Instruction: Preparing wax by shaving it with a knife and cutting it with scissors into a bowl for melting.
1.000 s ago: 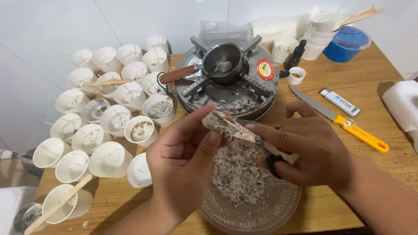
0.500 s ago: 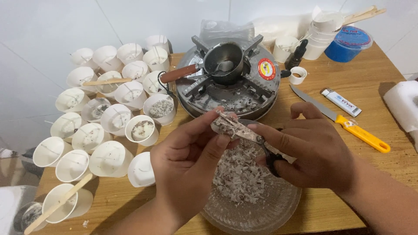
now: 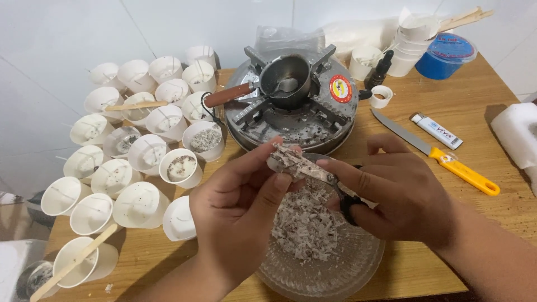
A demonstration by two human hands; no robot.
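The left hand (image 3: pixel 240 210) pinches a speckled white chunk (image 3: pixel 288 162) just above the glass bowl (image 3: pixel 358 265). The right hand (image 3: pixel 400 196) grips a blade (image 3: pixel 321 178), its length slanting up-left against the chunk.

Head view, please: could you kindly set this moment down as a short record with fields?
Left hand: left hand pinches a pale, speckled waxy chunk above the bowl.
Right hand: right hand grips black-handled scissors, blades at the chunk.
Below: clear glass bowl holding whitish shavings.
Behind: round grey metal stove bearing a small dark pot with a brown handle.
Left side: many white paper cups.
Right side: yellow-handled knife, white lighter.
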